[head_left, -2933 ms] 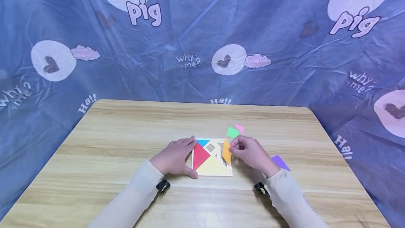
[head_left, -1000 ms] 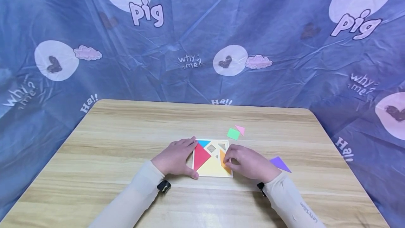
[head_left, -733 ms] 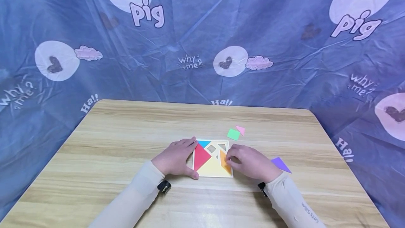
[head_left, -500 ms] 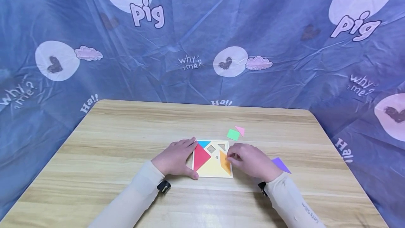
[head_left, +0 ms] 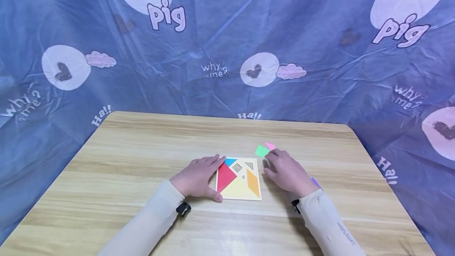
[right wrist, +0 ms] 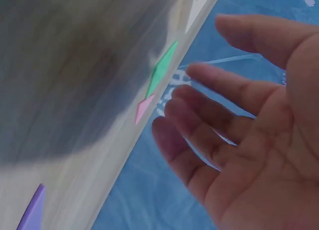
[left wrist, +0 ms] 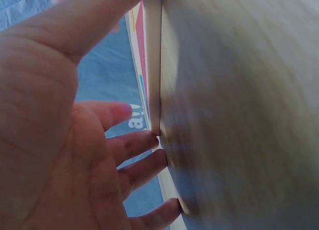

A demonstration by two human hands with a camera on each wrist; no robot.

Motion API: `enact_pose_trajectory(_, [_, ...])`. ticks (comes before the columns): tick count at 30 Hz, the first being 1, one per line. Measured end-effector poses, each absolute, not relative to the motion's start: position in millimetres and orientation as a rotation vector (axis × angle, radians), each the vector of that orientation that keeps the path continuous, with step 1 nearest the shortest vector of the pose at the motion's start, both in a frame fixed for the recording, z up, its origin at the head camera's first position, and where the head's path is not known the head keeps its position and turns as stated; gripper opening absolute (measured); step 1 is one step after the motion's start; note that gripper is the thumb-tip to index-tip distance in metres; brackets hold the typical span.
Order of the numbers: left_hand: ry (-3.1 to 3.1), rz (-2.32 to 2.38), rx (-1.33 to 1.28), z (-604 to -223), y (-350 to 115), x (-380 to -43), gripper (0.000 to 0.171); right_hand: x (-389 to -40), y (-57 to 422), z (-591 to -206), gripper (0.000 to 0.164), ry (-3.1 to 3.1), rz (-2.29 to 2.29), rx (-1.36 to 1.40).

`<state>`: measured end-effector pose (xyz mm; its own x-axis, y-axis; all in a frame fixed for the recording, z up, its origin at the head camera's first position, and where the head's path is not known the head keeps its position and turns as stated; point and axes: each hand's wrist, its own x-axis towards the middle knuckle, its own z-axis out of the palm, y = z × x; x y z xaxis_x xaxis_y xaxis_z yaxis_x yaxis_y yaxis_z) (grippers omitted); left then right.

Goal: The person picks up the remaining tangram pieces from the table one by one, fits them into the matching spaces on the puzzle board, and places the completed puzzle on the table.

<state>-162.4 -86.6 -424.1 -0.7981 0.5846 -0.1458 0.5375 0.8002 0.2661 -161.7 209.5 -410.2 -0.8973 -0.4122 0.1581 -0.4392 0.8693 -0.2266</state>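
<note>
A shallow tangram board (head_left: 236, 191) lies on the table, holding a red triangle (head_left: 225, 177), a blue triangle (head_left: 231, 162), a pale yellow triangle (head_left: 237, 189) and an orange parallelogram (head_left: 253, 183). My left hand (head_left: 199, 176) spans the board's left side, thumb at the near corner and fingers at the far corner; in the left wrist view its fingers (left wrist: 137, 145) are spread and mostly straight. My right hand (head_left: 288, 171) hovers right of the board, close to a green square (head_left: 261, 151). The right wrist view shows its palm bare and its fingers (right wrist: 199, 120) loosely bent.
A pink triangle (head_left: 270, 145) lies touching the green square, beyond the right hand. Partly hidden by the right wrist is a purple triangle (right wrist: 33, 212). The wooden table (head_left: 149, 141) ends at a blue printed cloth (head_left: 199, 23) hanging behind it.
My right hand sets the tilted orange parallelogram flat into the board, lets go of it, and moves up and right toward the green square. The left hand keeps its place.
</note>
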Motion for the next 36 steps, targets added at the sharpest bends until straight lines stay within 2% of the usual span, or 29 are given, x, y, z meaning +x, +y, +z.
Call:
enact_pose_trajectory(4, [2.769,0.301,0.892,-423.9,-86.7,-163.1,0.115,-162.8,211.4,-412.1,0.045,-3.007,0.383,0.737])
enact_pose_trajectory(16, [2.788,0.318,0.927,-422.1,-88.5,-162.4,0.111,-165.8,214.8,-413.4,0.022,-3.013,0.446,0.757])
enact_pose_trajectory(18, [2.786,0.324,0.925,-421.8,-88.7,-162.1,0.111,-166.6,216.1,-413.5,0.027,-3.031,0.501,0.728])
enact_pose_trajectory(23, [2.782,0.335,0.921,-421.3,-88.9,-161.3,0.111,-166.8,218.7,-412.3,0.055,-3.08,0.496,0.55])
enact_pose_trajectory(24, [2.783,0.335,0.923,-421.5,-88.8,-161.5,0.111,-166.5,219.2,-411.9,0.055,-3.086,0.466,0.515])
enact_pose_trajectory(31, [2.787,0.327,0.925,-422.4,-88.4,-162.1,0.111,-165.2,222.7,-412.6,0.025,-3.095,0.396,0.428])
enact_pose_trajectory(36, [2.785,0.337,0.924,-422.4,-88.2,-162.4,0.111,-165.3,222.9,-413.1,0.03,-3.091,0.424,0.409])
